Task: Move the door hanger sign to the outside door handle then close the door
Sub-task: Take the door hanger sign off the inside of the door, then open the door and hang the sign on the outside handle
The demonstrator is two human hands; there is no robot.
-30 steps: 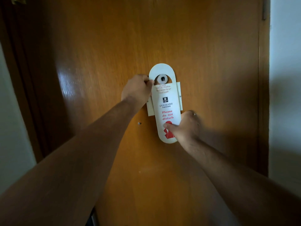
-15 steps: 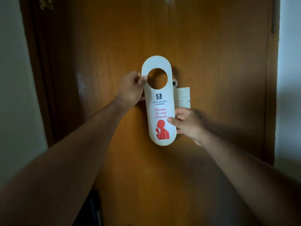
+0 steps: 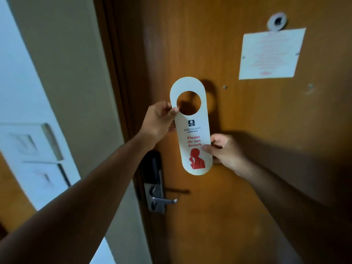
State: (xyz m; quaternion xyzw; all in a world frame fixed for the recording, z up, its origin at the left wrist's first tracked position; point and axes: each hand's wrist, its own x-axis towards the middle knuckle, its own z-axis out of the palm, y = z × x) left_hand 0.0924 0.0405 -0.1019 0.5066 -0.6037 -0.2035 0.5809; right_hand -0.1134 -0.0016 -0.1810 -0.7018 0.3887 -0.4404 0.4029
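I hold the door hanger sign (image 3: 192, 130) upright in front of the wooden door (image 3: 238, 187), clear of its surface. My left hand (image 3: 159, 121) pinches the sign's left edge beside the round hole; my right hand (image 3: 225, 151) pinches its right edge lower down. The metal door handle (image 3: 163, 201) sits below, near the door's left edge. A paper notice (image 3: 270, 54) hangs under the peephole (image 3: 277, 20).

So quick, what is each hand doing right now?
Left hand: closed on the door sign near its hole.
Right hand: closed on the sign's lower right edge.
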